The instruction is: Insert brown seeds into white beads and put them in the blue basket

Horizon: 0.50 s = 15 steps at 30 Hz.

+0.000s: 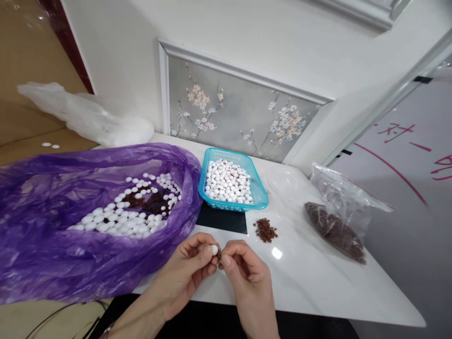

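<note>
My left hand (192,266) pinches a small white ball (214,250) between thumb and fingertips, just above the near part of the white table. Close against it, my right hand (249,278) has its thumb and forefinger pressed together beside the ball; what they hold is too small to make out. Ahead of my hands stands a blue plastic basket (263,195) filled with white balls (228,183). On the table right of the basket lies a small pile of reddish-brown bits (266,230).
A purple plastic bag (116,268) at left lies open, with white balls (120,221) and dark brown bits inside. A clear bag of brown material (335,230) lies at right. Behind are crumpled white plastic (116,129), a flower panel (240,108) and a whiteboard (395,155).
</note>
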Motion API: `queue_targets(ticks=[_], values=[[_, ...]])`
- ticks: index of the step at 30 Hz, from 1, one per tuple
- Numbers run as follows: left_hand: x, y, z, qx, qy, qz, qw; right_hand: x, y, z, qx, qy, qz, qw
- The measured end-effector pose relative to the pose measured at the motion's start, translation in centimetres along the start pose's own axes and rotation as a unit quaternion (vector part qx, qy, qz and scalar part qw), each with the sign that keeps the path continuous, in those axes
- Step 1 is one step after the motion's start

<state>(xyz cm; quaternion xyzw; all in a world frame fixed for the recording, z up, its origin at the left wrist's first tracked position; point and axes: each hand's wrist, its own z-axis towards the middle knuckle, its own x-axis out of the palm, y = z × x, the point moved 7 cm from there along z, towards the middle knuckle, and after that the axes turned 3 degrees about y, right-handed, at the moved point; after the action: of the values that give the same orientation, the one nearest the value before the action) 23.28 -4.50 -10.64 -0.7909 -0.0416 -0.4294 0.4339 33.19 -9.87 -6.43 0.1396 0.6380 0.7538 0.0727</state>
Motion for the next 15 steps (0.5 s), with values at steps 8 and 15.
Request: queue_targets(ticks=[8, 15], values=[[-0.29, -0.02, -0.18, 0.0, -0.021, 0.0, 1.0, -0.08, 0.64, -0.03, -0.035, -0.013, -0.04, 0.998], [-0.32, -0.02, 0.03, 0.006, -0.012, 0.014, 1.0, -0.23, 0.22, -0.22, -0.037, -0.009, -0.065, 0.997]])
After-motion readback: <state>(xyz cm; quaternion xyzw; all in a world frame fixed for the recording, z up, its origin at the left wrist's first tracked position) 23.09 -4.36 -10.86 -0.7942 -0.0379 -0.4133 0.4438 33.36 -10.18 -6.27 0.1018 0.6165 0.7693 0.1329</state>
